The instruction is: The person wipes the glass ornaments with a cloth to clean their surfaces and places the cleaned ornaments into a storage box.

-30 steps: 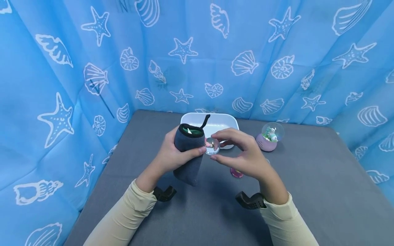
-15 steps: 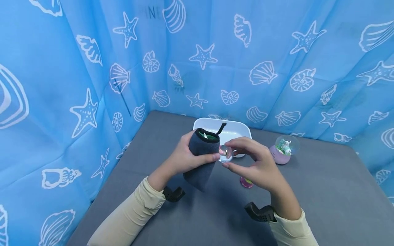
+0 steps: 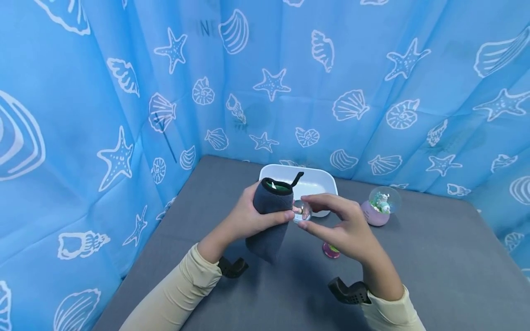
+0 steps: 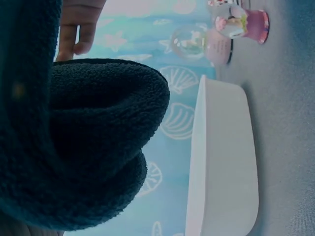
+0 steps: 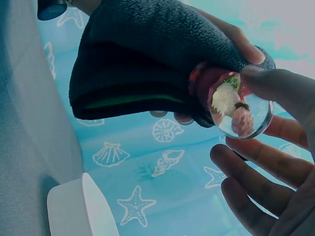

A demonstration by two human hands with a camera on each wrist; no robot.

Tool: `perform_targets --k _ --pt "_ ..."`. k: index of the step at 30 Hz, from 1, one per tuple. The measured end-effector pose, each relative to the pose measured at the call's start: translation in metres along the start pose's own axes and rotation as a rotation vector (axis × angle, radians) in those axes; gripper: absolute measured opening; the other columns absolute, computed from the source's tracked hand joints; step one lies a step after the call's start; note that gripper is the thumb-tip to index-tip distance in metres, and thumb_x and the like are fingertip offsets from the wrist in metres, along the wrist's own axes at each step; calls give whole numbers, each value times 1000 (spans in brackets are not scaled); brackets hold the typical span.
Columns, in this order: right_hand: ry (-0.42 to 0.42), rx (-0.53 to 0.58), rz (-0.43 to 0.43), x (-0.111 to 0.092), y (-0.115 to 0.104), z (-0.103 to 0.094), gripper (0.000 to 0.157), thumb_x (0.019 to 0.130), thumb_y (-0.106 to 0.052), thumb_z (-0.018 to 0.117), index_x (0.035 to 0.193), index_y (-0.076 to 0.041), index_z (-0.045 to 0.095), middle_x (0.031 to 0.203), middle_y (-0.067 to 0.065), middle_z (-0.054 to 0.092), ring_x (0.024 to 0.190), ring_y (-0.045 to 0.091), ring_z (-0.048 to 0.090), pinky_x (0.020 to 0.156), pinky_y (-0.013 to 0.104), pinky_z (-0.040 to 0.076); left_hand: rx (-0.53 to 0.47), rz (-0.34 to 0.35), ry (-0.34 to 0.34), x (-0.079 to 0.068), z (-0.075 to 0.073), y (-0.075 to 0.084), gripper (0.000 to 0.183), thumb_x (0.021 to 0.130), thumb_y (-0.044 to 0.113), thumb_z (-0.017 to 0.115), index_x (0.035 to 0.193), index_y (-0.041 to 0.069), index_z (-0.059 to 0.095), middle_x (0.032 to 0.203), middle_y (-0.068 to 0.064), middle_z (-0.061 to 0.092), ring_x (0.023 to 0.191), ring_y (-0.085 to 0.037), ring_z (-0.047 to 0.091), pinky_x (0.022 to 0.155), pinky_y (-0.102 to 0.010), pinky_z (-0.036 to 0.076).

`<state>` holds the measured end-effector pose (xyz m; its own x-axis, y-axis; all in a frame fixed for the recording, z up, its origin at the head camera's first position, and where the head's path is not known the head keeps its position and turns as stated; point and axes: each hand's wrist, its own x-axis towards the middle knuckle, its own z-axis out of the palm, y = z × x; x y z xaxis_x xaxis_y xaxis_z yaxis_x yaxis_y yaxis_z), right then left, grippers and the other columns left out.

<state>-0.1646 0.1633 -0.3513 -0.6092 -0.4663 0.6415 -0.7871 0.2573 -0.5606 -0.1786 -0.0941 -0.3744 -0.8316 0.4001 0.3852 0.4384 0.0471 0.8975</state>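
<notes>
My left hand (image 3: 244,221) grips a dark grey plush cloth (image 3: 271,203) with black trim, a loop and green inside; it hangs like a sleeve. Against the cloth's side sits a small snow globe (image 3: 304,211), its red base partly covered by cloth in the right wrist view. The thumb and fingers of my right hand (image 3: 344,224) pinch its clear dome (image 5: 253,120), where a pink and cream figure shows. My left thumb lies close beside the globe. Cloth (image 4: 98,142) fills much of the left wrist view and hides most of the left hand.
A white tray (image 3: 265,170) stands behind the hands. To its right is a snow globe with a lilac base (image 3: 374,215). Another snow globe with a pink base (image 3: 331,251) is mostly hidden by the right hand. A blue shell-print curtain (image 3: 269,115) surrounds the grey table.
The head view has shifted, sliding the whole scene rightward and down in the picture. Both hands keep their hold on cloth and globe, staying in nearly the same place before the tray.
</notes>
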Motion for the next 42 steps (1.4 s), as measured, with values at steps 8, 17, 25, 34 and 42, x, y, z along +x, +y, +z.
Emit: perform_targets --k 8,17,25,34,42 --pt "-4 -40 74 7 0 -3 33 90 5 77 122 -5 76 103 4 80 92 7 72 86 20 58 13 24 13 7 -1 5 59 87 38 87 137 22 61 123 -1 70 108 -22 68 94 -47 55" --pt "15 -45 99 12 -4 -7 35 93 2 75 127 -8 73 112 3 77 100 8 69 88 25 59 -30 142 80 16 0 6 51 87 26 88 133 18 64 119 -4 72 105 -23 69 93 -50 56" --pt "43 -21 23 12 -8 -11 66 75 3 92 135 -9 69 129 10 71 119 17 67 92 25 58 -6 172 97 17 0 8 49 88 26 88 130 18 65 117 -4 72 103 -23 70 92 -47 57" --pt "32 25 11 -7 -13 1 70 71 4 96 135 -7 69 131 11 70 120 13 65 94 25 59 19 136 97 -5 10 1 49 88 21 88 132 21 66 119 -2 73 105 -21 71 91 -40 57" --pt "36 14 -18 -9 -17 -1 64 74 2 95 132 -6 69 123 9 75 112 12 71 87 28 62 3 66 45 -9 12 7 50 91 25 85 136 23 63 121 -1 71 105 -20 70 93 -40 57"
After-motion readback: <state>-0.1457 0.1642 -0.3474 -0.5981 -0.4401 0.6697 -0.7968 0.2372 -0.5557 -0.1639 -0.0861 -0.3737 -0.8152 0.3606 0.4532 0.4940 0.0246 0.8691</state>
